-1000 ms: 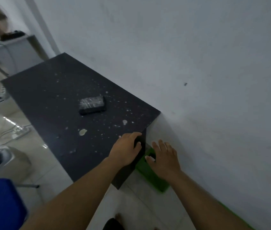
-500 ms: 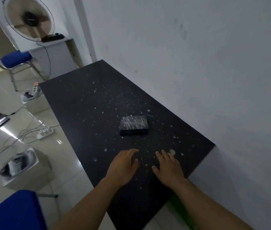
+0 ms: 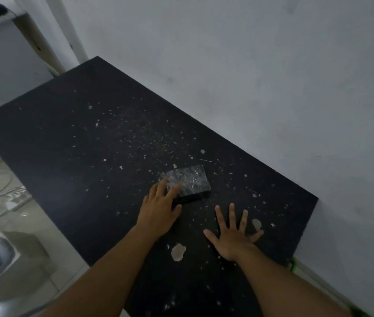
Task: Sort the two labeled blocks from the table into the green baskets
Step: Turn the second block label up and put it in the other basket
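A dark block [image 3: 189, 181] wrapped in shiny clear film lies flat on the black speckled table [image 3: 78, 133], right of its middle. My left hand [image 3: 160, 207] reaches onto the block's near left corner, fingers resting on its top and thumb at its front edge; a closed grip is not shown. My right hand [image 3: 233, 234] lies flat on the table with fingers spread, a little nearer than the block and to its right, holding nothing. A sliver of green basket [image 3: 292, 264] shows below the table's right corner. No label is readable on the block.
A white wall [image 3: 273, 76] runs along the table's far and right side. On the floor at left are a grey bin [image 3: 0, 255], cables and a power strip [image 3: 14, 200]. A white cabinet [image 3: 9, 49] stands at the back left.
My view and both hands have come up from the green basket beside the table onto the tabletop. The left hand has advanced to touch the block; the right hand has spread flat.
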